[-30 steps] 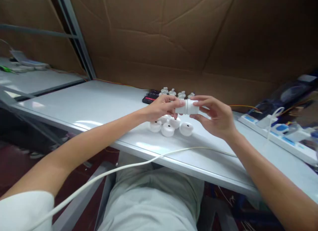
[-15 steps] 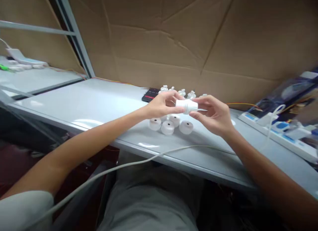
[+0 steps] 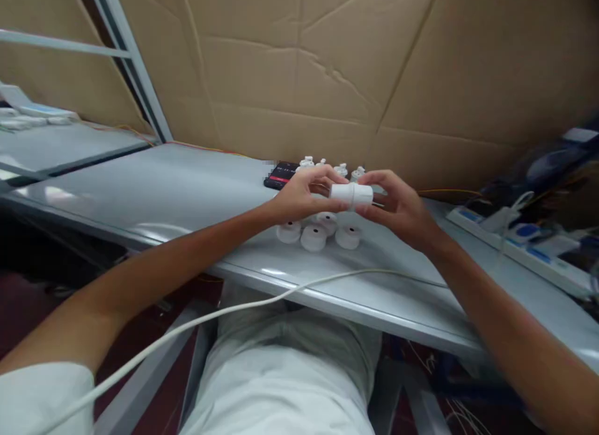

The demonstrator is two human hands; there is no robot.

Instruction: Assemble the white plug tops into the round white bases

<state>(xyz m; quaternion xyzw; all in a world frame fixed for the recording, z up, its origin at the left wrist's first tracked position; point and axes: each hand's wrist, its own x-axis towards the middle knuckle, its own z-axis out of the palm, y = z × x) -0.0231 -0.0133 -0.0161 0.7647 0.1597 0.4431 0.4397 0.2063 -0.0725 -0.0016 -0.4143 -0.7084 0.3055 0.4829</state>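
A white cylindrical piece (image 3: 352,195) with a raised ring round its middle lies sideways between my hands, above the table. My left hand (image 3: 309,195) grips its left end between thumb and fingers. At its right end, my right hand (image 3: 397,204) pinches it with thumb and fingertips. Just below, several round white caps (image 3: 313,238) with dark centre holes rest on the table. Behind my hands stand several small white fittings (image 3: 340,170), partly hidden by my fingers.
A black phone (image 3: 281,175) lies behind my left hand. White power strips (image 3: 519,244) with plugs are at the right. A pale cable (image 3: 262,301) crosses the table's front edge (image 3: 327,304). Cardboard (image 3: 290,79) stands behind, and a metal frame (image 3: 133,60) rises at the left.
The white piece's ends are now more level with each other, and my right fingers have closed in on it. The thin pale part at its right end shows less. The view has shifted slightly.
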